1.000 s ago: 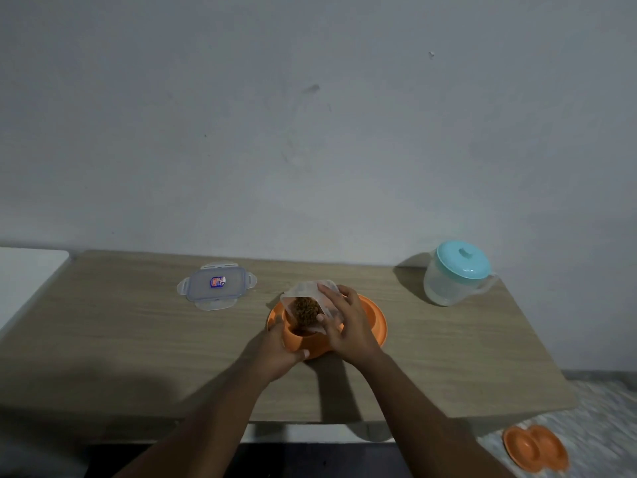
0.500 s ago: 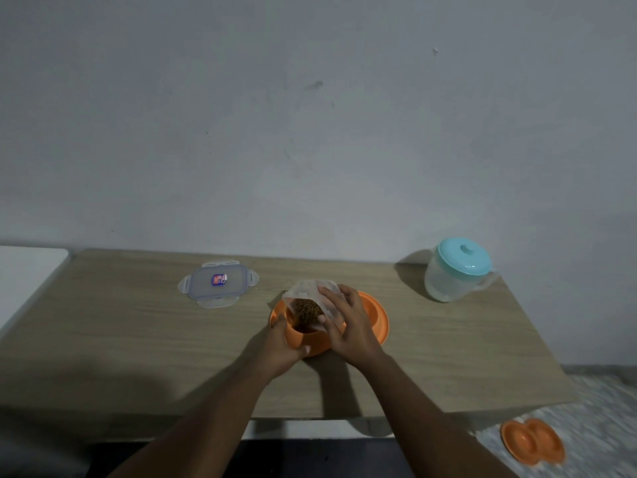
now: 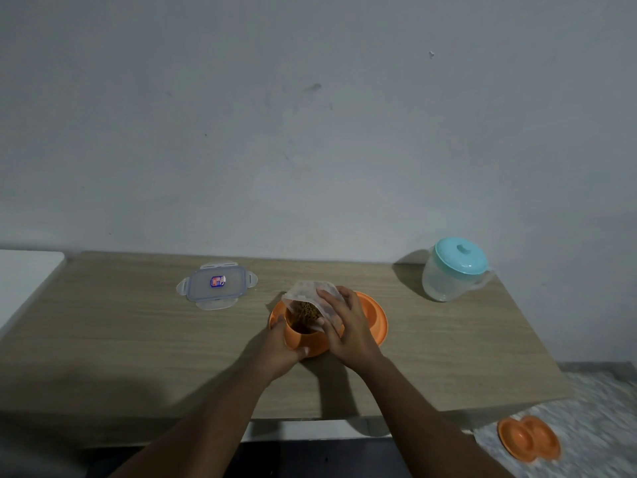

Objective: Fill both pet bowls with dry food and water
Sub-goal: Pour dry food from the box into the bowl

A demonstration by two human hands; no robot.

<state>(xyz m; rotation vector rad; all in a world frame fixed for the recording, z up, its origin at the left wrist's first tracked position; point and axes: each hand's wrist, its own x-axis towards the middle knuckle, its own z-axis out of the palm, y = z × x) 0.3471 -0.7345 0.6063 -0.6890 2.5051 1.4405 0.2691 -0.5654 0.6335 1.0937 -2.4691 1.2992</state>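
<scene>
Noted little shift over the last second: right grip (image 3: 348,326) clasping tilted food container (image 3: 310,291) over orange bowl (image 3: 372,315) on table (image 3: 138,339), left grip (image 3: 282,350) holding bowl wall. Judged kibble pour ongoing; water pending.

Kibble container (image 3: 307,292) over orange bowl (image 3: 375,317)

Orange pet bowl (image 3: 374,315), brown kibble (image 3: 307,312) in a clear tub (image 3: 306,289), pale wood-grain bench (image 3: 138,339); translucent jug (image 3: 444,286) with turquoise top (image 3: 460,257); clear lid (image 3: 203,289) bearing a red-and-blue sticker (image 3: 218,281); second orange bowl (image 3: 529,438) on speckled grey floor (image 3: 593,408).
</scene>
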